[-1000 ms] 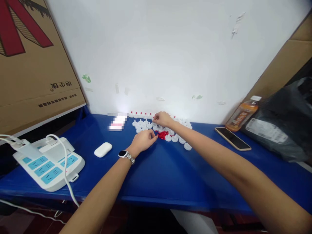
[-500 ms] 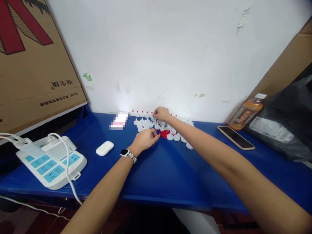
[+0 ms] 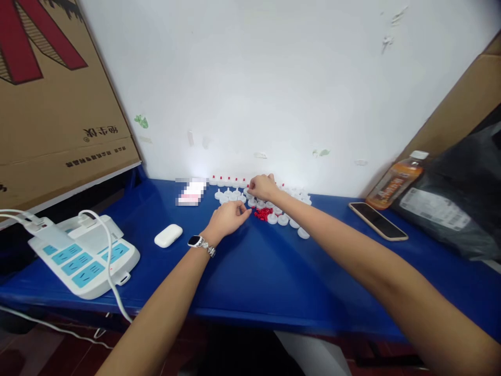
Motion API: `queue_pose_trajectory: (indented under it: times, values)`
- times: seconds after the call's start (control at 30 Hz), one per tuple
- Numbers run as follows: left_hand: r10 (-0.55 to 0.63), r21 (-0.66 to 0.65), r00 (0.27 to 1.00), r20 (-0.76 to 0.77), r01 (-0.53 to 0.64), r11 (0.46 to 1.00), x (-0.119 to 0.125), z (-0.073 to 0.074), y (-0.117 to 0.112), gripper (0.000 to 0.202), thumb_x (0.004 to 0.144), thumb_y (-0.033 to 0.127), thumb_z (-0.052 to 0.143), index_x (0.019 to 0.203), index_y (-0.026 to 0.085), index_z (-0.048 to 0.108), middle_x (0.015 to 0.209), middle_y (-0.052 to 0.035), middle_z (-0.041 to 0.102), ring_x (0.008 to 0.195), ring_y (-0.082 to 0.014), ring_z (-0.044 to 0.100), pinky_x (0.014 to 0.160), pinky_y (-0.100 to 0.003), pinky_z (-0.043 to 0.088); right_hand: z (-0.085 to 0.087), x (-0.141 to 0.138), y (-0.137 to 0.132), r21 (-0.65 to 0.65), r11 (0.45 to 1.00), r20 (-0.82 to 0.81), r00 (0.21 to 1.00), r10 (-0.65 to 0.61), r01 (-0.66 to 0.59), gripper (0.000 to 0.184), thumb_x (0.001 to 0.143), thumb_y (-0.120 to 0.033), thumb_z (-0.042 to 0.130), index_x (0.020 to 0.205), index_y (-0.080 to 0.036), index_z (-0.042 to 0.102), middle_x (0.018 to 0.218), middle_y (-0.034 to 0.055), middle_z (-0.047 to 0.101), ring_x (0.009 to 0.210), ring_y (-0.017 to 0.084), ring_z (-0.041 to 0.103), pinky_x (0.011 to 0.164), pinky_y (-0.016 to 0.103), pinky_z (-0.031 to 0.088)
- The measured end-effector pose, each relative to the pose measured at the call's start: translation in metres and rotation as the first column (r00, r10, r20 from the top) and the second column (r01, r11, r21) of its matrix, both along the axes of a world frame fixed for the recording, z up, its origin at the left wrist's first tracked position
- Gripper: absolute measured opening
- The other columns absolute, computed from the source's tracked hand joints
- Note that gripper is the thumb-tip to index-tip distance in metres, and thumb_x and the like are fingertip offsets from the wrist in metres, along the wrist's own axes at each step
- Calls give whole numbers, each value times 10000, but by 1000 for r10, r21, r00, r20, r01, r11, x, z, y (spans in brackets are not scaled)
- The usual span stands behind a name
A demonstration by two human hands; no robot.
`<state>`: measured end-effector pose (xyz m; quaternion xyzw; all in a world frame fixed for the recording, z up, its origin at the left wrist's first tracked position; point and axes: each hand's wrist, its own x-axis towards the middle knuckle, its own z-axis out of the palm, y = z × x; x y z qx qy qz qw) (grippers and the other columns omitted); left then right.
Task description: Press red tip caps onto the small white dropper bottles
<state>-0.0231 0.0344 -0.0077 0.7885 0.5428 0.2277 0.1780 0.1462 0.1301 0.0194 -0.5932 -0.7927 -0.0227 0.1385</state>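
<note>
View: head camera, looking forward and down over the blue counter (image 3: 250, 282).
Right hand: the right hand (image 3: 265, 188) is over the far part of the cluster, fingers bent in toward the thumb beside a small red tip; whether they are clamped on a piece, cannot tell.
Left hand: the left hand (image 3: 228, 218) is low at the near side of the cluster, fingers curled, thumb pointing toward the red pile; anything between them hidden, so grip cannot be told.
White pieces: round-based white pieces (image 3: 235, 196) with thin upright stems, bunched between and around the hands; several more lie right of the pile, partly behind the right forearm.
Red pile: tiny red pieces (image 3: 263, 214) heaped among the white ones, just beside the left thumb.
Back row: red-tipped white pieces (image 3: 229, 182) lined up near the wall (image 3: 250, 78), five tips showing left of the right hand.
Left wrist: watch (image 3: 194, 241) and silver bracelet (image 3: 210, 250).
Counter, left: white case (image 3: 168, 236), power strip (image 3: 88, 263).
Counter, right: phone (image 3: 378, 221) lying flat, tilted bottle (image 3: 395, 181) against a dark bag (image 3: 467, 180).
</note>
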Motion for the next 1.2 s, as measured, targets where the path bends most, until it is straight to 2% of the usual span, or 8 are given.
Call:
queue_pose_trajectory:
  times: [0.1, 0.23, 0.33, 0.47, 0.57, 0.7, 0.87, 1.2]
  values:
    - [48, 89, 998, 46, -52, 995, -1, 4, -3, 319, 921, 538, 504, 947, 239, 614, 797, -1, 674, 707, -185, 635, 604, -287, 401, 12, 2, -12, 26, 999, -163, 986, -16, 21, 166, 834, -318, 640, 782, -187, 727, 853, 62, 754, 910, 237, 646, 979, 433, 300]
    - [86, 316, 993, 86, -109, 943, 4, 7, -10, 430, 933, 504, 513, 1258, 223, 496, 1252, -100, 587, 916, -226, 662, 694, -336, 496, 25, 7, -48, 77, 997, -437, 899, 19, 16, 201, 826, -375, 671, 769, -192, 730, 785, 22, 739, 813, 192, 642, 918, 376, 358]
    - [-28, 365, 999, 42, 11, 931, 8, 8, -14, 461, 970, 475, 458, 1350, 218, 415, 1352, -129, 512, 1067, -264, 635, 748, -365, 532, 23, 8, -77, 46, 996, -587, 804, 94, -83, 247, 825, -406, 679, 748, -176, 723, 714, 7, 710, 707, 157, 615, 766, 302, 402]
    - [-212, 317, 977, 10, 198, 928, 8, 5, -13, 330, 1018, 389, 361, 1276, 213, 466, 1245, -115, 579, 1084, -254, 623, 837, -373, 525, 4, 13, -102, 69, 987, -697, 701, 151, -144, 264, 869, -407, 629, 793, -173, 723, 739, 21, 714, 699, 162, 604, 688, 288, 411]
    - [-262, 263, 965, 3, 252, 931, 6, 0, -8, 300, 1021, 396, 353, 1184, 199, 509, 1153, -112, 600, 1008, -240, 625, 877, -375, 503, -10, 24, -117, 156, 984, -596, 786, 165, -89, 249, 924, -391, 564, 896, -209, 731, 848, 35, 726, 834, 199, 611, 816, 347, 410]
    - [-273, 214, 962, 4, 266, 940, 7, -7, -4, 269, 1014, 402, 367, 1095, 196, 519, 1073, -98, 603, 941, -228, 611, 849, -366, 485, -15, 45, -132, 244, 964, -159, 977, 144, -103, 130, 872, -327, 641, 891, -237, 733, 992, 75, 674, 1036, 277, 523, 917, 441, 327]
    - [-280, 201, 959, 29, 269, 942, 9, -10, -4, 249, 1004, 407, 385, 1035, 203, 524, 1018, -77, 590, 889, -213, 598, 813, -346, 474, -14, 52, -138, 206, 967, 43, 989, 143, -148, 161, 879, -350, 650, 947, -230, 733, 1033, 103, 610, 1030, 290, 474, 863, 427, 323]
    - [-286, 180, 958, 2, 281, 943, 11, -11, -6, 234, 1004, 409, 375, 985, 213, 502, 994, -61, 556, 849, -200, 582, 805, -341, 464, -24, 50, -133, 222, 962, 67, 987, 146, -157, 129, 886, -323, 664, 917, -225, 741, 1056, 115, 574, 1054, 295, 453, 867, 431, 317]
